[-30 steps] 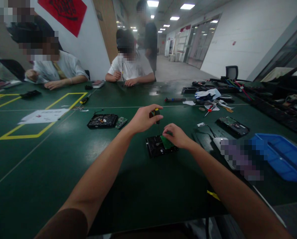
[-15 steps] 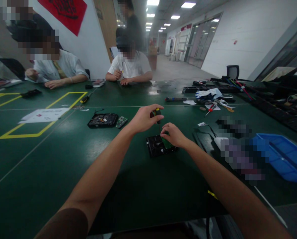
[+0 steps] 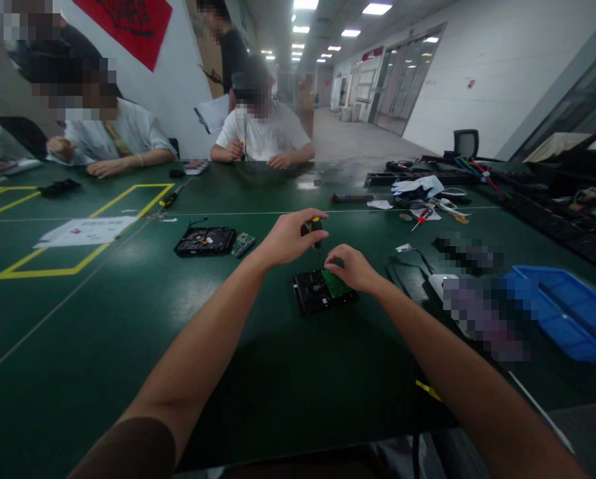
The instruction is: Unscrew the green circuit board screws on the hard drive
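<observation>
A black hard drive (image 3: 308, 290) lies flat on the green table in front of me, with a green circuit board (image 3: 338, 285) on its right part. My left hand (image 3: 292, 238) is closed around the black and yellow handle of a screwdriver (image 3: 317, 226), which stands upright with its thin shaft pointing down at the drive's far edge. Close beside that shaft, my right hand (image 3: 348, 266) hovers low over the board, thumb and forefinger pinched together. What that pinch holds, if anything, is too small to make out. The screwdriver's tip is hard to see.
Left of the drive sit another black drive casing (image 3: 205, 241) and a loose circuit board (image 3: 243, 244). A blue tray (image 3: 572, 319) stands at right. Farther off are gloves (image 3: 418, 189), a red screwdriver (image 3: 422, 218) and a yellow-black screwdriver (image 3: 171, 195). Co-workers sit across the table.
My right hand has shifted very slightly, showing more of the green board. Across the table, a co-worker's hand has moved right, and a standing person has moved left.
</observation>
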Demonstrator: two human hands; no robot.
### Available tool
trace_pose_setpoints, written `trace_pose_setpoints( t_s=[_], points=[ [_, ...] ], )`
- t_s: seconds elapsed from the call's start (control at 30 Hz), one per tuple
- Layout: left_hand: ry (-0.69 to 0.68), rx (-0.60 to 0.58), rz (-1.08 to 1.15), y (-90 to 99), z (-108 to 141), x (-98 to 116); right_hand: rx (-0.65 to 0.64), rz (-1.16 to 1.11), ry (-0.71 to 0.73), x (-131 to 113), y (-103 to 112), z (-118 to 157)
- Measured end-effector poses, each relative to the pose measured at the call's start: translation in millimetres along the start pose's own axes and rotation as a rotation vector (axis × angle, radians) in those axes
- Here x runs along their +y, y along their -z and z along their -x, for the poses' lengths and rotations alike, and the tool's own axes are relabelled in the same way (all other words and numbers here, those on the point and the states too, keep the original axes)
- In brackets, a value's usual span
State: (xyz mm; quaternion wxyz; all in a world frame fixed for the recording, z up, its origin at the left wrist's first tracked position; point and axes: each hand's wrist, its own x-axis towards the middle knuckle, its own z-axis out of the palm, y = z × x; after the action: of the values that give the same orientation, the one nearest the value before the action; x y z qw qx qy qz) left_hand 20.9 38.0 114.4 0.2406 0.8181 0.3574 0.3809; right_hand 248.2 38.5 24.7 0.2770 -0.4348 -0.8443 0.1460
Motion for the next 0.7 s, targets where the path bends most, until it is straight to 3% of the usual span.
trace_pose_setpoints(
  t_s=[0.33,0.5,0.7],
  points=[
    [-0.015,0.003,-0.002,-4.9,-0.6,-5.5,0.013,-0.044,-0.09,8.5,9.5,13.5],
    [0.0,-0.017,0.027,-11.5,-0.2,-9.6,0.064,-0.163,-0.193,18.9,0.9,28.7],
    [0.002,-0.025,0.044,-17.2,-0.5,-13.2,0.088,-0.197,-0.189,17.8,-10.1,34.2]
  ],
)
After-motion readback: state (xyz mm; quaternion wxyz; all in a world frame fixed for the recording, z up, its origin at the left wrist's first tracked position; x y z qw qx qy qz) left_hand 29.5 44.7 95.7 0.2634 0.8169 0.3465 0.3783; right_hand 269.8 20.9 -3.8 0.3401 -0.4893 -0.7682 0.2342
